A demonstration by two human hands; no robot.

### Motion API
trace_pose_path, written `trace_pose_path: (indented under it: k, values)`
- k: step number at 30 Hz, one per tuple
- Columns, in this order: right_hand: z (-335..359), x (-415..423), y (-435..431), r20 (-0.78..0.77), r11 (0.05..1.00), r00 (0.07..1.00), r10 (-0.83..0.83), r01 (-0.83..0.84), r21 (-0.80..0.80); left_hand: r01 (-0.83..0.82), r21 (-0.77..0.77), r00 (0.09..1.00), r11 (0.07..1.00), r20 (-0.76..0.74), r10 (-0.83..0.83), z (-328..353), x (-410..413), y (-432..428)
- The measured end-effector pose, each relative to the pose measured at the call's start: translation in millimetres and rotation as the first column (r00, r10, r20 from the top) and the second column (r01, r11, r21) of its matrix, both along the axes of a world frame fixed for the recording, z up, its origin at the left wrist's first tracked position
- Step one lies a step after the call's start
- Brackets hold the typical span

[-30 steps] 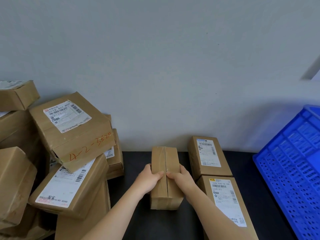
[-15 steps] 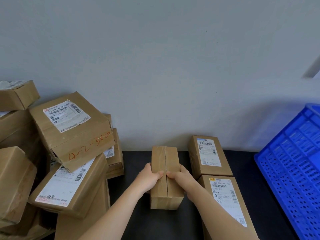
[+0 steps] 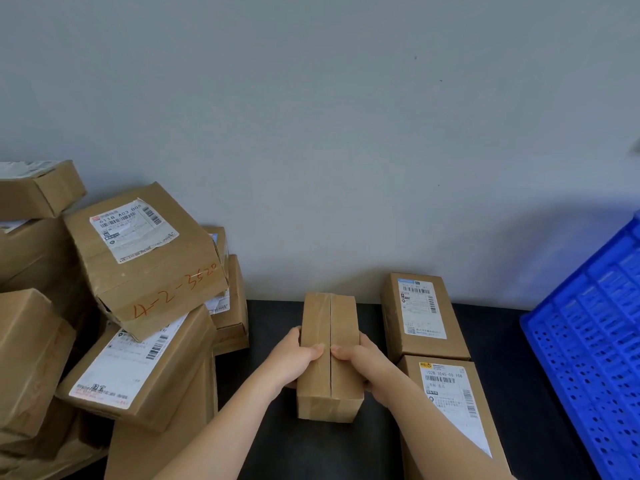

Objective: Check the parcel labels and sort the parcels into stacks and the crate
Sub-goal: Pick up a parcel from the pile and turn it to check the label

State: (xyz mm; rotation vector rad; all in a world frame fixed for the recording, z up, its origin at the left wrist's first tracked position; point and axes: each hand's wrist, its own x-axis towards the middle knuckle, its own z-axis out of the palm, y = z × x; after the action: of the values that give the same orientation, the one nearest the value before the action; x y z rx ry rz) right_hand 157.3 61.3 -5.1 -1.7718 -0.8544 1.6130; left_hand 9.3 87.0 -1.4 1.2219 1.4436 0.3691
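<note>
At the left edge a loose pile of brown parcels [image 3: 31, 358] leans against the grey wall [image 3: 311, 133]. On top of it sits a tilted parcel [image 3: 149, 265] with a white barcode label and "4-2-3520" handwritten in orange on its front face. Under it lies a flatter parcel [image 3: 138, 372], label facing up and sloping towards the camera. Just behind these, two smaller parcels [image 3: 233, 320] are stacked by the wall.

A bare strip of the black worktop [image 3: 270, 320] comes next, and then the left hand [image 3: 291, 362]. It grips the left side of a narrow brown parcel [image 3: 329, 320], with the thumb curled over the top face. This parcel points away from the person, with a taped seam running lengthwise down the middle of its top. The right hand [image 3: 363, 365] grips the opposite side in the same manner, and the two thumbs almost meet at the seam. Both hands are thus clasped on the parcel, which lies between them at the centre of the worktop. Whether its underside rests on the worktop cannot be told.

Just beside the right hand two labelled parcels lie end to end, the far labelled parcel [image 3: 419, 313] by the wall and the near labelled parcel [image 3: 446, 407] touching it, partly behind the right forearm. Well apart at the right edge stands a blue perforated crate [image 3: 588, 348].
</note>
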Motion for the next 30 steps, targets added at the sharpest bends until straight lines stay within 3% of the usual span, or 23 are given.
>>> trace_pose_path:
  k: [13, 23, 30]
  values:
    - [7.6, 8.4, 1.3, -0.055, 0.997, 0.996, 0.072, -0.071, 0.020, -0.088, -0.014, 0.995, 0.996, 0.037, 0.089, 16.8, 6.5, -13.2]
    - [21.2, 4.4, -5.2, -0.093, 0.977, 0.996, 0.019, 0.001, 0.215, -0.236, 0.097, 0.967, 0.967, 0.116, 0.225, 25.2, 4.9, -25.5]
    - [29.8, 5.5, -0.8, -0.092, 0.960, 0.996, 0.003, 0.023, 0.281, -0.381, 0.043, 0.883, 0.924, 0.313, 0.349, 40.8, 4.2, -28.8]
